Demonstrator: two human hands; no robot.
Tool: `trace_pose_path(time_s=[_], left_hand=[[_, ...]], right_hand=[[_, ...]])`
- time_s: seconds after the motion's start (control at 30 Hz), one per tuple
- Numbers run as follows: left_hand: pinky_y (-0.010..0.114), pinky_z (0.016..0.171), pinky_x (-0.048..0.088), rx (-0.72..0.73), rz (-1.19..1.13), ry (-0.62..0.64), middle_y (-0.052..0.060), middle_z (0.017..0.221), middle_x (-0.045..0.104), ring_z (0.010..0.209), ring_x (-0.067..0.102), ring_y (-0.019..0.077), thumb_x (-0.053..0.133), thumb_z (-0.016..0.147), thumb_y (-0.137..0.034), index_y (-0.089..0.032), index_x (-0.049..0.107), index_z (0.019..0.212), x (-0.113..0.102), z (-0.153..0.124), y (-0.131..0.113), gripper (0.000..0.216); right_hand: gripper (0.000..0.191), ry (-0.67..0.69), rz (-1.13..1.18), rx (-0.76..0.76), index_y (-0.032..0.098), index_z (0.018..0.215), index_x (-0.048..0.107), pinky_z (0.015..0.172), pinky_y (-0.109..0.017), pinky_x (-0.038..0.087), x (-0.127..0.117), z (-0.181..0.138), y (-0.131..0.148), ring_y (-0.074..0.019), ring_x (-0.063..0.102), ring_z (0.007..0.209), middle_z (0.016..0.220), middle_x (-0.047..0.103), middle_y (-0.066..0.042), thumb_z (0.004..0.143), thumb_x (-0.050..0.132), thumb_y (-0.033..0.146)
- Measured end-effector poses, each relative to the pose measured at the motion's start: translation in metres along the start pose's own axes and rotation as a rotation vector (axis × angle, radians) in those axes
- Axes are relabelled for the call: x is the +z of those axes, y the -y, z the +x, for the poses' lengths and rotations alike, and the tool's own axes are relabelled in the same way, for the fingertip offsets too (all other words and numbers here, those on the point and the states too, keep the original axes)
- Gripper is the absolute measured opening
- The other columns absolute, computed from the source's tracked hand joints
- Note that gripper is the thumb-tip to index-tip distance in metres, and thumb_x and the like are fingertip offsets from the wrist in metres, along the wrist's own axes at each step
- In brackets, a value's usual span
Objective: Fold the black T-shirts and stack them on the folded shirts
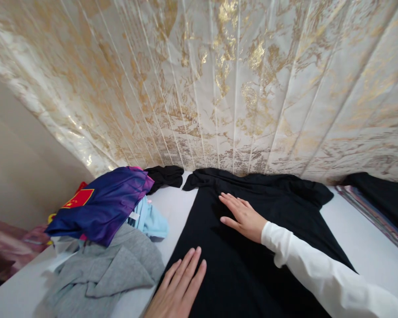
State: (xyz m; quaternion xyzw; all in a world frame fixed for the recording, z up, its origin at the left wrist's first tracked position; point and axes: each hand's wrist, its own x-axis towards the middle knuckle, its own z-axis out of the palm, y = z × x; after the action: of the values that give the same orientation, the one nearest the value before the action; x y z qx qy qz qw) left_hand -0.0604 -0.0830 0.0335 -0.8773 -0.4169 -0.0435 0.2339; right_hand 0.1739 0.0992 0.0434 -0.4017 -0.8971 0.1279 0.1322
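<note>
A black T-shirt (252,265) lies spread out in front of me, its sleeves toward the curtain. My left hand (181,287) rests flat on its left edge near the bottom of the view, fingers stretched out. Higher up and further right, my right hand (240,216) is over the upper part of the shirt with its fingers extended and the thumb apart. Whether the right palm presses on the cloth or hovers just above it, I cannot tell. Neither hand grips anything. A white sleeve (318,269) covers my right arm.
On the left is a heap with a purple-blue garment (109,203), a light blue cloth (152,219) and a grey garment (119,265). A small black cloth (166,176) lies behind it. Folded clothes (381,203) are stacked at right on the white table (343,225). A gold-patterned curtain (225,88) hangs behind.
</note>
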Motion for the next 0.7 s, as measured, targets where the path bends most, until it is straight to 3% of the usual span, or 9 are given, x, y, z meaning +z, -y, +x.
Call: trace_pose_path(time_s=[0.17,0.27,0.37,0.43,0.53,0.6,0.7], left_hand=[[0.032,0.100,0.035,0.052,-0.047,0.021,0.011,0.143,0.041,0.131,0.035,0.0249,0.036,0.091,-0.059,-0.012,0.037,0.140,0.001,0.007,0.001,0.068],[0.032,0.099,0.036,0.055,-0.037,0.022,0.011,0.143,0.040,0.131,0.035,0.0256,0.041,0.091,-0.053,-0.012,0.035,0.141,-0.001,0.005,0.004,0.065],[0.033,0.099,0.036,0.082,-0.084,0.045,0.008,0.145,0.038,0.132,0.034,0.0239,0.044,0.093,-0.042,-0.014,0.033,0.142,-0.013,0.018,0.005,0.058],[0.032,0.098,0.038,0.191,-0.116,0.046,0.007,0.144,0.039,0.131,0.037,0.0224,0.042,0.094,-0.038,-0.015,0.037,0.140,-0.021,0.039,-0.001,0.051],[0.028,0.093,0.042,0.434,-0.170,-0.062,0.002,0.141,0.046,0.127,0.043,0.0176,0.034,0.099,-0.034,-0.020,0.048,0.131,-0.019,0.080,-0.029,0.037],[0.024,0.090,0.044,0.553,-0.209,-0.218,-0.003,0.139,0.047,0.125,0.045,0.0133,0.030,0.101,-0.031,-0.026,0.052,0.127,-0.008,0.105,-0.060,0.034],[0.016,0.085,0.045,0.589,-0.227,-0.480,-0.008,0.141,0.044,0.126,0.043,0.0081,0.028,0.102,-0.032,-0.030,0.051,0.128,0.012,0.126,-0.112,0.035]], right_hand=[[0.062,-0.029,-0.197,0.255,0.021,0.141,0.037,0.111,-0.049,0.021,-0.009,-0.045,-0.074,-0.0247,0.020,0.140,0.151,0.027,-0.009,0.090,0.034,0.056],[0.060,-0.060,-0.185,0.301,0.020,0.140,0.039,0.110,-0.049,0.023,-0.030,-0.063,-0.107,-0.0241,0.021,0.139,0.151,0.026,-0.010,0.090,0.032,0.054],[0.062,-0.044,-0.101,0.237,0.023,0.142,0.034,0.111,-0.049,0.024,-0.054,-0.087,-0.108,-0.0240,0.023,0.139,0.152,0.025,-0.008,0.090,0.032,0.056],[0.063,0.003,-0.028,0.228,0.023,0.145,0.028,0.110,-0.046,0.027,-0.063,-0.106,-0.095,-0.0243,0.028,0.137,0.152,0.026,-0.008,0.090,0.034,0.054],[0.060,0.061,0.034,0.207,0.023,0.146,0.026,0.110,-0.042,0.030,-0.062,-0.134,-0.074,-0.0232,0.030,0.136,0.152,0.025,-0.006,0.091,0.037,0.045],[0.056,0.061,0.032,0.168,0.023,0.144,0.029,0.111,-0.041,0.030,-0.053,-0.148,-0.070,-0.0219,0.028,0.137,0.153,0.025,-0.005,0.091,0.038,0.037],[0.052,0.013,0.002,0.145,0.024,0.141,0.036,0.110,-0.044,0.030,-0.040,-0.157,-0.084,-0.0218,0.026,0.138,0.152,0.028,-0.006,0.090,0.038,0.031]])
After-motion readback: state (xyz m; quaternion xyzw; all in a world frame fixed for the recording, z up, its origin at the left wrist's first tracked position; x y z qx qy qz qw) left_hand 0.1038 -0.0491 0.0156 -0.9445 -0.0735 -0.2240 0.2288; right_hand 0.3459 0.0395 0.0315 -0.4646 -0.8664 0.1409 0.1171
